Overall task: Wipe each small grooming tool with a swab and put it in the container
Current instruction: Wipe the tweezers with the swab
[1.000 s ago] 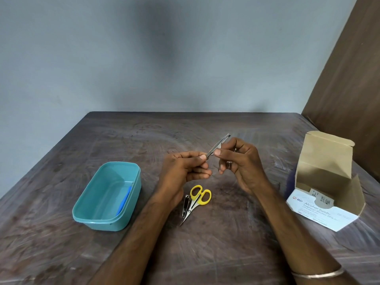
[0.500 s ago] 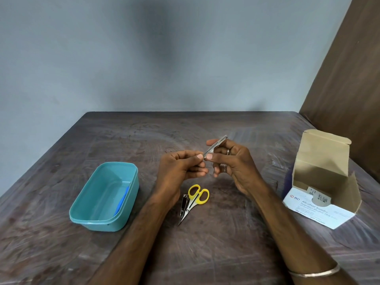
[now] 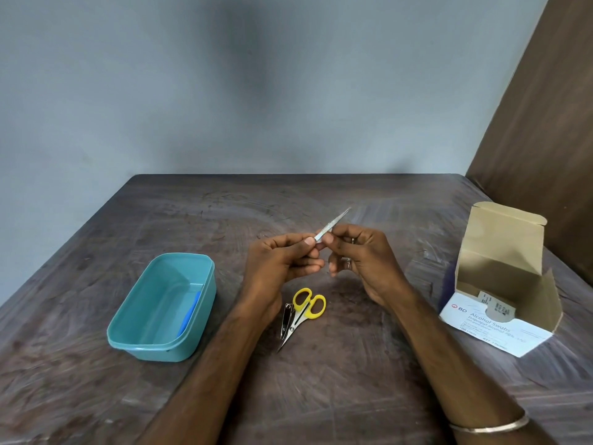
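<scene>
Above the dark, scuffed wooden counter (image 3: 337,396), the left hand (image 3: 277,268) and right hand (image 3: 362,261) meet fingertip to fingertip, both pinching the lower end of a slim silver metal tool (image 3: 332,223) whose textured shaft slants up and to the right. Below the hands lie small yellow-handled scissors (image 3: 305,311) touching a silver nail clipper (image 3: 286,321). To the left sits a teal rectangular plastic container (image 3: 205,316) holding a blue stick-like item (image 3: 191,311). At right stands an open white cardboard box of alcohol swabs (image 3: 500,329).

the near end of the tool (image 3: 332,225) is hidden between the fingertips (image 3: 309,241); no swab can be made out there.
</scene>
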